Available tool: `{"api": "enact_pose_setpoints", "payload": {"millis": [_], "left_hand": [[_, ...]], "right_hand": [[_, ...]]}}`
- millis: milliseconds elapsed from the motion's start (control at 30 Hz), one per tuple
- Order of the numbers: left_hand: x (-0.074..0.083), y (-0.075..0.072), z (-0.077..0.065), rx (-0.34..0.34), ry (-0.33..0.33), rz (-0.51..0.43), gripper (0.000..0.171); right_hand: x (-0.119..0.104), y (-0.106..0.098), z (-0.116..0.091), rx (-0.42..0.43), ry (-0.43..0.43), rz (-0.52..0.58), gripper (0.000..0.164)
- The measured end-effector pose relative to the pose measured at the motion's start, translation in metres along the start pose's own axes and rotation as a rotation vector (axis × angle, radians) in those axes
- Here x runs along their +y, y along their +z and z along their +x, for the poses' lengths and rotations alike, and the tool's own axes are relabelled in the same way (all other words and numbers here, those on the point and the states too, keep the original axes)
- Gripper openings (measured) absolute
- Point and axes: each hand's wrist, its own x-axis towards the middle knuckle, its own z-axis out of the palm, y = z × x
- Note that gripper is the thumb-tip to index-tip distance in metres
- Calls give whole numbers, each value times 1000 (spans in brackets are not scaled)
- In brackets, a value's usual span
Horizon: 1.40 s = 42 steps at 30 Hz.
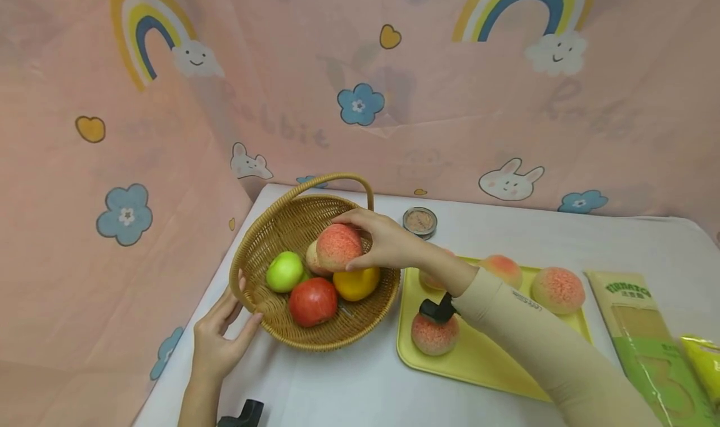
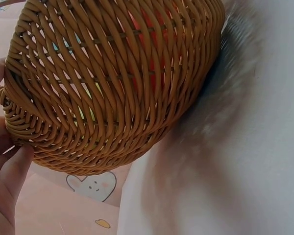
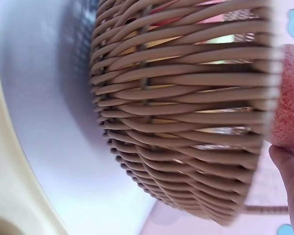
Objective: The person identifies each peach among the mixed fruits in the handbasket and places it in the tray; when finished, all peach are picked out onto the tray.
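A wicker basket [image 1: 323, 342] with an arched handle stands on the white table. In it lie a green apple [image 1: 284, 272], a red apple [image 1: 313, 302], a yellow fruit [image 1: 357, 283] and a paler round fruit partly hidden behind a peach [image 1: 339, 247]. My right hand [image 1: 388, 242] holds that peach over the basket, fingers and thumb around it; the right wrist view shows the peach [image 3: 290, 98] above the rim. At the basket's left side, by the handle's base, my left hand [image 1: 222, 333] grips the rim, and the left wrist view shows its fingers [image 2: 14, 166] against the wicker.
Right of the basket is a yellow tray [image 1: 478, 367] with several peaches, partly covered by the right forearm. Behind it sits a small round container [image 1: 419, 222]. A green package [image 1: 647, 333] and a yellow packet [image 1: 703, 361] lie at the far right. Pink printed cloth hangs behind.
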Motion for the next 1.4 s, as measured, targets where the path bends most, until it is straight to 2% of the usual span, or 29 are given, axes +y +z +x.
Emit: {"api": "enact_pose_setpoints", "payload": {"millis": [167, 333, 433, 667, 900, 1067, 1233, 1400], "left_hand": [[4, 2, 3, 3, 16, 14, 62], [1, 3, 4, -10, 18, 5, 61], [-2, 4, 3, -15, 20, -1, 61], [-28, 0, -13, -24, -25, -14, 67], [-30, 0, -14, -10, -22, -11, 65], [-29, 0, -15, 9, -19, -15, 63], [-19, 1, -11, 1, -14, -14, 61], [-8, 2, -5, 5, -4, -19, 58]], "right_hand": [[-4, -11, -25, 35, 21, 110, 76], [1, -21, -58, 102, -1, 237, 76], [5, -26, -80, 161, -8, 255, 78], [20, -29, -132, 260, -39, 248, 78], [31, -22, -178, 346, 11, 209, 78], [40, -16, -209, 357, 70, 198, 78], [51, -7, -238, 351, 106, 222, 79], [63, 2, -256, 328, 159, 264, 76]]}}
